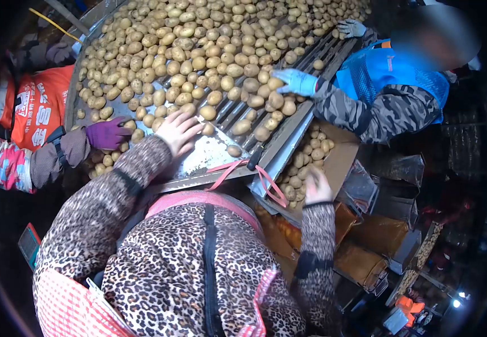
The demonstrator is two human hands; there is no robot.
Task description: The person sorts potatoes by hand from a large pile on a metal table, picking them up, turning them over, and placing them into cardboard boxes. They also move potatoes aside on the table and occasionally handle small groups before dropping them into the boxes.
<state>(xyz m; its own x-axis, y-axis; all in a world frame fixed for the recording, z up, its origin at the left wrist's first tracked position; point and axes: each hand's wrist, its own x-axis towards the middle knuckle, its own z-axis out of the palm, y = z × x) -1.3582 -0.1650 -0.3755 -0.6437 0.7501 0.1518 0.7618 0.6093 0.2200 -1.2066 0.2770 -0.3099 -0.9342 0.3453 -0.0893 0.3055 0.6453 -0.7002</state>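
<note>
My left hand point(179, 132) lies over potatoes point(207, 113) at the near edge of the sorting table, its fingers stretched out and apart. Bare, dirt-specked metal point(207, 154) shows just beside it, with one potato point(234, 151) near the corner. To the right and lower, my right hand point(317, 186) is above a cardboard box point(342, 160) holding many potatoes point(298, 174). Its fingers look loosely apart and slightly blurred, and no potato shows in them.
A big heap of potatoes point(198, 33) covers the table, partly over dark slats point(316, 56). At right, a person's blue-gloved hand point(297, 82) touches potatoes; at left is another person's purple-gloved hand point(108, 133). A pink strap point(271, 188) hangs from the table corner. Lined boxes point(361, 264) stand lower right.
</note>
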